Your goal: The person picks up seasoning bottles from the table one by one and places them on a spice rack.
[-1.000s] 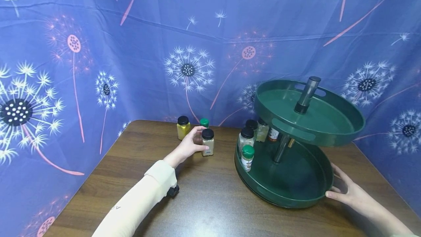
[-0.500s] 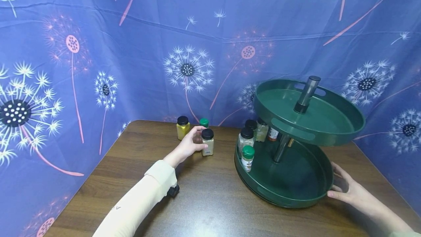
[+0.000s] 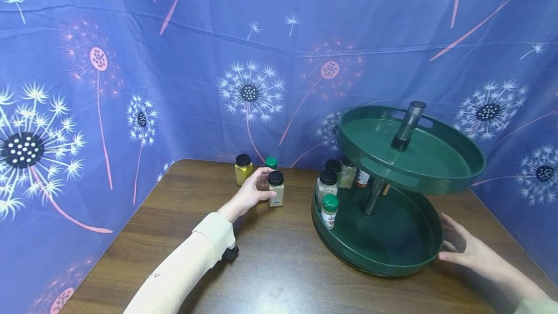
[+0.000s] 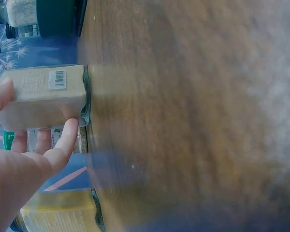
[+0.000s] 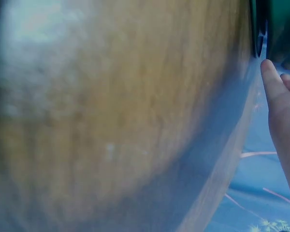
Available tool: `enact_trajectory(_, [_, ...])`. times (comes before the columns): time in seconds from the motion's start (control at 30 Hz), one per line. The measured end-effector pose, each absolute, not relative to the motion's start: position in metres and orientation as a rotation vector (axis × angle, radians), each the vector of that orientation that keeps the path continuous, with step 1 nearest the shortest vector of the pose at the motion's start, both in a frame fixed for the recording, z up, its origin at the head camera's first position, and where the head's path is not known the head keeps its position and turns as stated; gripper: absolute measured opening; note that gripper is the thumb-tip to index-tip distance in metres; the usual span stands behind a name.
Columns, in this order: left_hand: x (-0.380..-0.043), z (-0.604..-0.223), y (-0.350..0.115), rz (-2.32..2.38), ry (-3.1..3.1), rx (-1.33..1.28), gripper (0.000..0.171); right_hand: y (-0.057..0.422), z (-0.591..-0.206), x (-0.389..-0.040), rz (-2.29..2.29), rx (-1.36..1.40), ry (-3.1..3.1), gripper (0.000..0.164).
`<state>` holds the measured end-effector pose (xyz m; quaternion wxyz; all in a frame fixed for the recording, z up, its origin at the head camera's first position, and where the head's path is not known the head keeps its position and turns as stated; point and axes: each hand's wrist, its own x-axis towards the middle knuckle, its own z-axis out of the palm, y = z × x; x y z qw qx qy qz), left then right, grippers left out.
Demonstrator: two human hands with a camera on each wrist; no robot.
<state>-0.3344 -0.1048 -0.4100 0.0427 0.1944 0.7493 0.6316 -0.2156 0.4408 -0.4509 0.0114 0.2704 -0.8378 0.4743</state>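
In the head view my left hand [image 3: 250, 195] holds a square clear spice jar [image 3: 276, 196] with a black lid and beige powder, thumb on its near side. The left wrist view shows the jar [image 4: 43, 96] upright, its base right at the tabletop, fingers around its side. My right hand [image 3: 466, 251] is beside the right rim of a dark green two-tier turntable [image 3: 383, 271], fingers extended along the outer wall and thumb just off it. Several spice jars stand on the left of its lower tier, including a green-capped one [image 3: 329, 211].
Behind my left hand stand a yellow spice jar [image 3: 243, 170] with a black lid and a green-capped jar [image 3: 271, 163]. The turntable's upper tier [image 3: 444, 156] overhangs the lower one around a metal post [image 3: 409, 122]. A dandelion-print cloth [image 3: 196, 86] hangs behind the wooden table [image 3: 279, 256].
My right thumb has moved slightly right, off the turntable's rim. My left hand and its spice jar have stayed in place.
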Motion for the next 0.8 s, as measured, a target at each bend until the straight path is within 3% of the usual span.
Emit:
enact_trajectory(0.33, [-0.331,-0.409,-0.108,1.926,2.333,0.585,0.06,0.444,-0.452,-0.223,1.604,1.028,-2.492,0.088])
enact_trajectory(0.8, [-0.342,-0.418,-0.109,1.921,2.403,0.591,0.065,0.441,-0.45,-0.219,1.401,0.811,-2.644,0.084])
